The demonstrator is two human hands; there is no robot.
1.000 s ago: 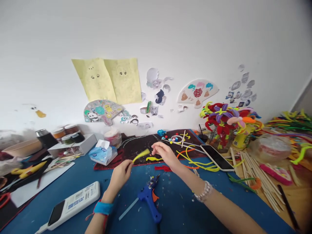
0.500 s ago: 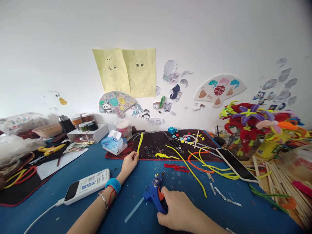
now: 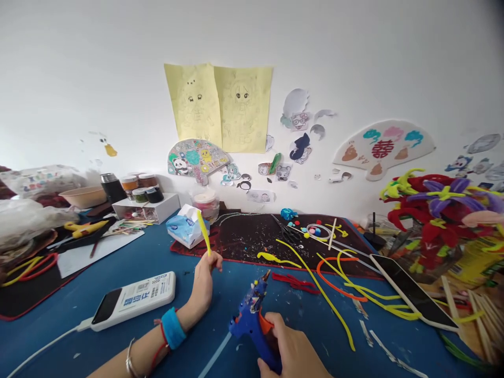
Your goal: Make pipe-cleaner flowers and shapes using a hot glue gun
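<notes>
My left hand (image 3: 205,278) pinches the lower end of a folded yellow pipe cleaner (image 3: 205,233), which sticks up above the fingers and leans left. My right hand (image 3: 293,344) is wrapped round the handle of a blue glue gun (image 3: 252,328) with an orange trigger. The gun's nozzle points up and away, and a clear glue stick (image 3: 216,354) juts out of its rear. Ahead of the gun lie red pipe cleaners (image 3: 295,282) in a bundle. A twisted yellow piece (image 3: 277,258) rests at the mat's edge, and a long yellow pipe cleaner (image 3: 323,296) stretches to its right.
A white power bank (image 3: 136,300) with a cable lies at left. A tissue pack (image 3: 187,226), scissors (image 3: 289,231) and pompoms (image 3: 315,230) are farther back. At right are a phone (image 3: 411,289), an orange pipe cleaner (image 3: 328,281), wooden sticks (image 3: 482,320) and pipe-cleaner flowers (image 3: 429,215).
My left hand has turned and drawn nearer, tilting the yellow pipe cleaner to the left. The glue gun stays in my right hand, slightly lower in view. The camera view has shifted left.
</notes>
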